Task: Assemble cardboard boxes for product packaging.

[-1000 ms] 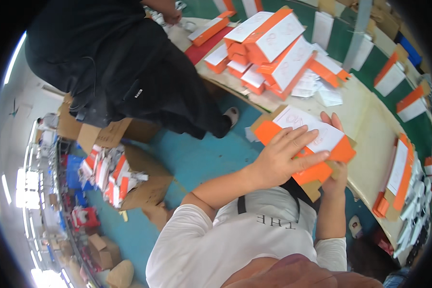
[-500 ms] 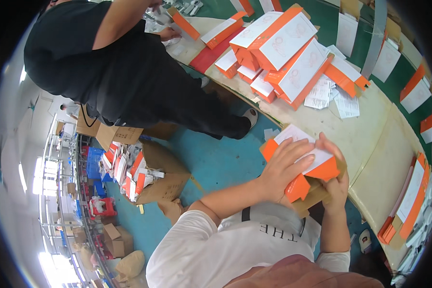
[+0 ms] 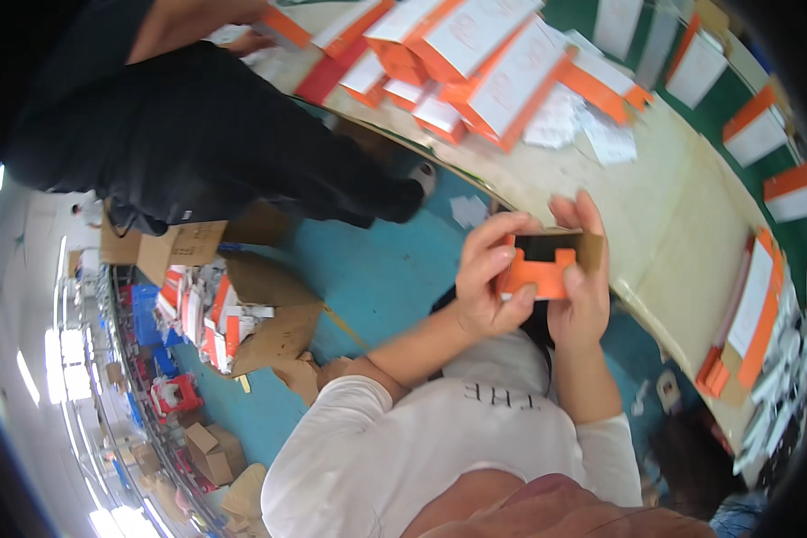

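Between my two hands is a small orange and white cardboard box (image 3: 542, 280), held above the table's near edge. Its end faces me, with a dark opening at the top and an orange flap below it. My left hand (image 3: 489, 276) grips the box's left side, thumb at the lower edge. Around the right side and the brown cardboard flap wraps my right hand (image 3: 582, 296), its thumb against the orange flap. The inside of the box is too dark to make out.
Orange and white boxes (image 3: 484, 40) lie piled on the table (image 3: 663, 206), beside printed leaflets (image 3: 554, 118). More boxes stand on a green surface beyond. Flat box pieces (image 3: 751, 309) lie at right. A co-worker (image 3: 206, 134) stands left, near an open carton (image 3: 282, 336) of packaging.
Both hands have turned the box so its end now faces me, where its white side showed before. My left hand has moved from its top to its left side. The whole view has shifted.
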`<state>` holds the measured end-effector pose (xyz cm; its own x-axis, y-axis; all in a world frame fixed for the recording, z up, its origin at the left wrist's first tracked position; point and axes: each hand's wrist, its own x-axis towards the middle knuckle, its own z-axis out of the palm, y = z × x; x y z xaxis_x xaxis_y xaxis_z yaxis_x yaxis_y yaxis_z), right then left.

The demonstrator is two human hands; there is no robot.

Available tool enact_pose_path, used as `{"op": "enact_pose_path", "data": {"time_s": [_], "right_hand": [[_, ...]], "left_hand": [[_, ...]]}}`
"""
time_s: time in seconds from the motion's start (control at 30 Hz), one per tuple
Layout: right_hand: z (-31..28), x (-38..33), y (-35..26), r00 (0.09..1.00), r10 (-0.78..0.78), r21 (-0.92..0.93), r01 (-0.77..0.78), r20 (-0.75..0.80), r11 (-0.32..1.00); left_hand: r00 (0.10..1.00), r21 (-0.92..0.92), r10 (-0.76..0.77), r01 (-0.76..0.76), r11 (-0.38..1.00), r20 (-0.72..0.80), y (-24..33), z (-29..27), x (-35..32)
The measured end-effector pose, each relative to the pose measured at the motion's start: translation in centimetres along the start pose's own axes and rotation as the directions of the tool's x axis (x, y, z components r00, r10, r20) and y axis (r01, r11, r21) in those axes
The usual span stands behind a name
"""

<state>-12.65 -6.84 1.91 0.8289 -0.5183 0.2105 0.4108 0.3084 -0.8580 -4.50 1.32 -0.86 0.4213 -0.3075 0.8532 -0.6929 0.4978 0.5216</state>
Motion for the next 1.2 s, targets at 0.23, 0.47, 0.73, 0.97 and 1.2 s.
{"op": "enact_pose_path", "data": {"time_s": [0.23, 0.47, 0.73, 0.97, 1.2], "right_hand": [[-1.2, 0.2, -0.4, 0.990, 0.060, 0.211, -0.086, 0.128, 0.974], [-2.6, -0.1, 0.2, 0.950, -0.035, 0.008, 0.034, 0.309, 0.999], [-2.1, 0.9, -2.7, 0.917, 0.331, -0.447, -0.206, 0.221, 0.871], [-5.3, 3.5, -3.0, 0.802, 0.326, 0.158, -0.455, 0.500, 0.876], [-17.1, 11.6, 4.6, 0.963, -0.258, -0.951, -0.006, 0.078, -0.308]], "left_hand": [[0.973, 0.248, -0.150, 0.104, 0.963, 0.174, 1.2, -1.6, 0.8], [0.975, 0.179, -0.202, 0.184, 0.966, 0.092, 1.3, -1.6, 0.3], [0.964, 0.304, -0.148, 0.076, 0.950, 0.222, 1.6, -1.3, 0.4], [0.917, 0.232, -0.333, 0.282, 0.931, 0.220, 1.8, -3.6, 2.4], [0.367, -0.586, -0.929, 0.765, 0.268, 0.054, -3.3, -6.2, 1.3]]}}
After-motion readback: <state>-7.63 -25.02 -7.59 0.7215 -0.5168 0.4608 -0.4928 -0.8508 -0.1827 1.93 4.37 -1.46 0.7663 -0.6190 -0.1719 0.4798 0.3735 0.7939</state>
